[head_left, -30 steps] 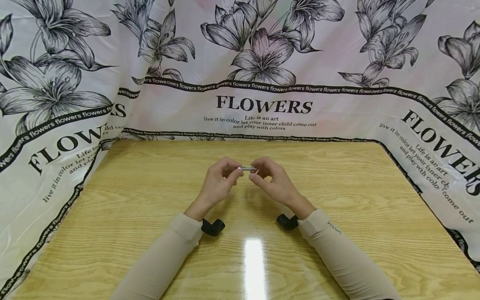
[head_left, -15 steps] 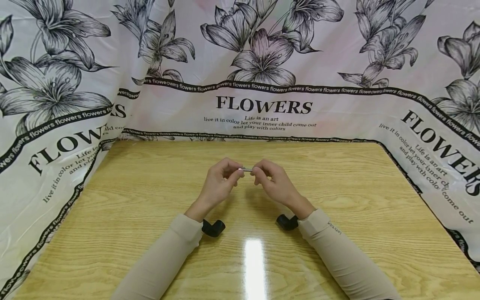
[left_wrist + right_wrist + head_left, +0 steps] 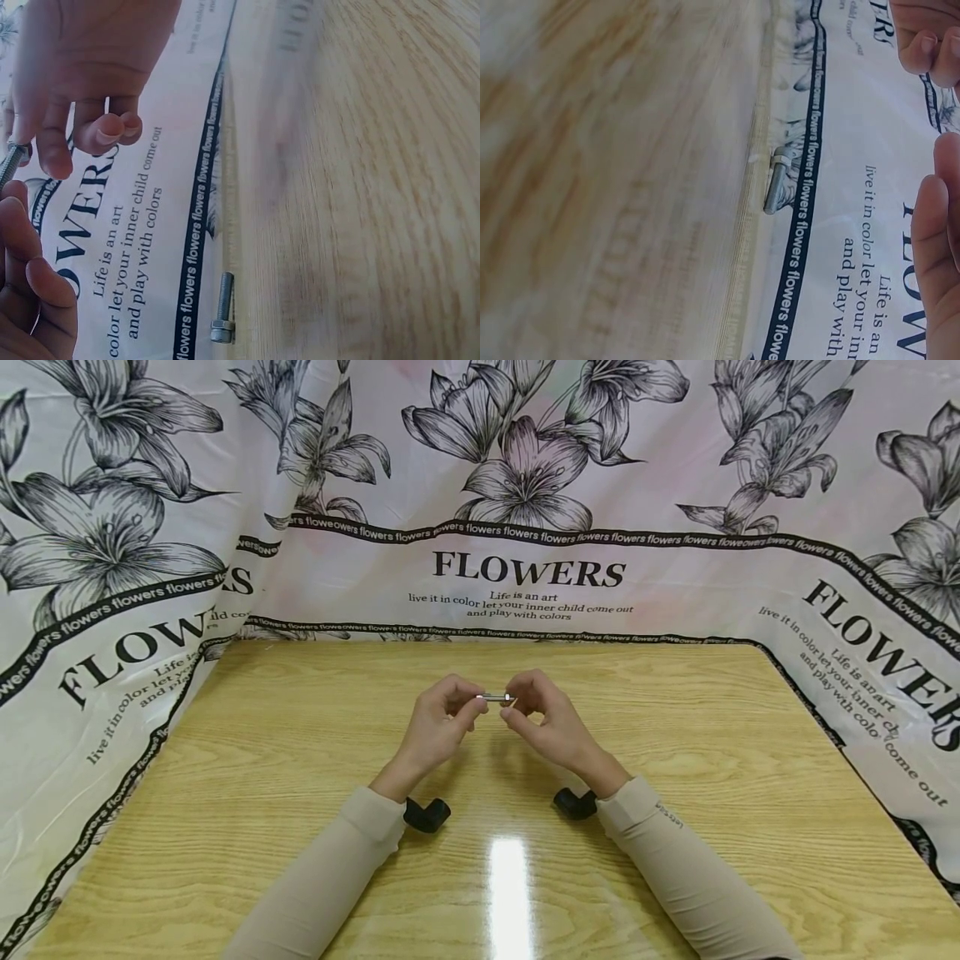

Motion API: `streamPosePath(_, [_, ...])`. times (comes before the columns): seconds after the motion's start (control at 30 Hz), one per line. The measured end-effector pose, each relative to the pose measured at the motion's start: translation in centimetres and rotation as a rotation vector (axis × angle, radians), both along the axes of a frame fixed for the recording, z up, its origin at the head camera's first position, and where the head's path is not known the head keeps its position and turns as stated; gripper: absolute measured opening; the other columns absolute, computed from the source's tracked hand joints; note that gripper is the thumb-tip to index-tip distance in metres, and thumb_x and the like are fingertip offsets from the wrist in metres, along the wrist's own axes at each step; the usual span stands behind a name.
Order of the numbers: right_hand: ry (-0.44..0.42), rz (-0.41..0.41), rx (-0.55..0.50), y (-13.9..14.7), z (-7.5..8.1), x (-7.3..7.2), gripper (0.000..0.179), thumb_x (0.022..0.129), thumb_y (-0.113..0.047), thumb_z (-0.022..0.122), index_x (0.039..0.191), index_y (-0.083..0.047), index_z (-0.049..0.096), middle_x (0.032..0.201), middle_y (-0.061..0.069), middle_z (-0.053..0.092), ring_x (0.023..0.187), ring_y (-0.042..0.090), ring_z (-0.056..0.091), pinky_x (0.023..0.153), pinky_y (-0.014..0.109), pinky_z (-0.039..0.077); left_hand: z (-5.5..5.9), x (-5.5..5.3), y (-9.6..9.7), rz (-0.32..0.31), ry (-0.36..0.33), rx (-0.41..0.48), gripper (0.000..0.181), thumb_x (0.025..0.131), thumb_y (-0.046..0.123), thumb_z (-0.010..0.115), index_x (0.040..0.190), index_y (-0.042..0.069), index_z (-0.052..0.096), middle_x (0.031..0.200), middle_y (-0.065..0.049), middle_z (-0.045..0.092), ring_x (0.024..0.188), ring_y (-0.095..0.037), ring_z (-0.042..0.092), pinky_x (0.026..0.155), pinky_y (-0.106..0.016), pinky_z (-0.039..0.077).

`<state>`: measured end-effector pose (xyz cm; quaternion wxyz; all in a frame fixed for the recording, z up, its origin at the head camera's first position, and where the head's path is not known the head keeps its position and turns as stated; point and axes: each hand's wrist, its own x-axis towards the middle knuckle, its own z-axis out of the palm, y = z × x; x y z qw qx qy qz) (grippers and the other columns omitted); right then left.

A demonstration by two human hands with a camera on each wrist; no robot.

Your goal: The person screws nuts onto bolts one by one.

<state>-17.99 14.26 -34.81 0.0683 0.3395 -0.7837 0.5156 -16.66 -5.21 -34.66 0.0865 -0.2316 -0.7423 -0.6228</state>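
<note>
By the left hand, a metal bolt is pinched at one end between thumb and forefinger. The bolt is held up above the wooden table, and its long axis is laid nearly level, side to side, so that its free end is pointed from the left hand straight toward the right hand. Near that free end a nut is carried on the shaft, and it is to the right hand that the nut is nearer: it is placed just at the curled fingertips there. In the left wrist view the nut is touched, so it seems, by one fingertip of the right hand; whether it is gripped by the thumb as well cannot be told, the gap being too small to judge in the head view. Any turn of the nut would thus be made about this one sideways line, with the bolt steadied from the left and the nut met from the right. A second bolt is shown in both wrist views, lying crosswise near the line where the table is met by the flower-printed cloth, its thicker end turned left; in the head view it is not seen, perhaps being covered by the hands.
</note>
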Motion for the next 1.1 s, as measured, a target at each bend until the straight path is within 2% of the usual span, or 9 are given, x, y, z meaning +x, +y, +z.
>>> streamPosePath(0.1, [0.004, 0.006, -0.004, 0.0, 0.0, 0.0, 0.021, 0.091, 0.006, 0.057, 0.109, 0.006, 0.048, 0.087, 0.017, 0.062, 0.067, 0.027, 0.06, 0.064, 0.033, 0.049, 0.0, 0.0, 0.0, 0.0, 0.001, -0.002, 0.011, 0.092, -0.004, 0.059, 0.102, -0.009, 0.06, 0.089, -0.025, 0.067, 0.063, -0.037, 0.054, 0.056, -0.022, 0.045])
streamPosePath(0.23, [-0.008, 0.006, -0.007, 0.0, -0.5, -0.4, 0.017, 0.093, 0.005, 0.055, 0.109, 0.007, 0.05, 0.086, 0.015, 0.062, 0.068, 0.029, 0.061, 0.063, 0.035, 0.05, 0.0, 0.0, 0.0, -0.001, 0.006, -0.004, 0.011, 0.092, -0.005, 0.059, 0.101, -0.009, 0.06, 0.088, -0.026, 0.066, 0.063, -0.037, 0.054, 0.056, -0.022, 0.045])
streamPosePath(0.37, [-0.044, -0.036, 0.017, 0.2, -2.1, -1.5, 0.01, 0.098, -0.005, 0.052, 0.105, -0.002, 0.058, 0.085, 0.007, 0.061, 0.071, 0.028, 0.061, 0.064, 0.036, 0.05, 0.0, 0.0, 0.0, -0.003, 0.013, -0.005, 0.011, 0.092, -0.005, 0.059, 0.102, -0.01, 0.059, 0.088, -0.026, 0.066, 0.063, -0.037, 0.053, 0.056, -0.022, 0.044])
streamPosePath(0.43, [-0.06, -0.06, 0.03, 0.4, -2.9, -2.1, 0.013, 0.101, -0.012, 0.05, 0.101, -0.007, 0.062, 0.083, 0.004, 0.061, 0.071, 0.025, 0.06, 0.064, 0.035, 0.049, 0.0, 0.0, 0.0, -0.006, 0.014, -0.007, 0.012, 0.092, -0.005, 0.058, 0.102, -0.01, 0.059, 0.088, -0.027, 0.066, 0.062, -0.036, 0.053, 0.056, -0.022, 0.044])
streamPosePath(0.53, [-0.076, -0.07, 0.035, 0.5, -3.3, -2.3, 0.018, 0.102, -0.019, 0.047, 0.1, -0.011, 0.063, 0.084, 0.003, 0.061, 0.071, 0.022, 0.059, 0.065, 0.034, 0.048, 0.0, 0.0, 0.1, -0.009, 0.011, -0.007, 0.012, 0.092, -0.004, 0.058, 0.103, -0.01, 0.059, 0.089, -0.027, 0.066, 0.062, -0.035, 0.053, 0.056, -0.023, 0.045])
streamPosePath(0.67, [-0.098, -0.063, 0.038, 0.6, -3.2, -2.2, 0.016, 0.101, -0.022, 0.051, 0.11, -0.011, 0.06, 0.092, 0.003, 0.061, 0.073, 0.023, 0.061, 0.063, 0.036, 0.048, 0.0, 0.0, 0.1, -0.008, 0.008, -0.004, 0.011, 0.092, -0.004, 0.058, 0.102, -0.01, 0.059, 0.089, -0.027, 0.066, 0.063, -0.035, 0.053, 0.056, -0.022, 0.045])
streamPosePath(0.8, [-0.074, -0.067, 0.05, 0.6, -2.8, -1.9, 0.025, 0.095, -0.014, 0.061, 0.118, -0.009, 0.054, 0.096, 0.006, 0.063, 0.074, 0.025, 0.061, 0.066, 0.04, 0.049, 0.0, 0.0, 0.0, -0.006, 0.003, 0.001, 0.011, 0.092, -0.005, 0.058, 0.102, -0.01, 0.059, 0.089, -0.027, 0.066, 0.063, -0.037, 0.053, 0.056, -0.022, 0.044])
streamPosePath(0.93, [-0.019, -0.036, 0.035, 0.2, -1.4, -0.9, 0.027, 0.091, -0.002, 0.062, 0.116, -0.002, 0.052, 0.091, 0.011, 0.065, 0.072, 0.025, 0.061, 0.069, 0.04, 0.05, 0.0, 0.0, 0.0, -0.01, 0.004, 0.003, 0.012, 0.092, -0.005, 0.058, 0.103, -0.01, 0.059, 0.09, -0.028, 0.065, 0.063, -0.038, 0.053, 0.056, -0.023, 0.044])
streamPosePath(1.1, [-0.002, -0.023, 0.032, -0.1, -0.2, -0.2, 0.016, 0.093, 0.001, 0.058, 0.109, 0.001, 0.054, 0.084, 0.01, 0.062, 0.068, 0.026, 0.061, 0.06, 0.033, 0.048, 0.0, -0.1, 0.0, -0.007, 0.006, 0.006, 0.011, 0.092, -0.005, 0.058, 0.102, -0.009, 0.059, 0.09, -0.028, 0.065, 0.062, -0.036, 0.053, 0.056, -0.023, 0.044])
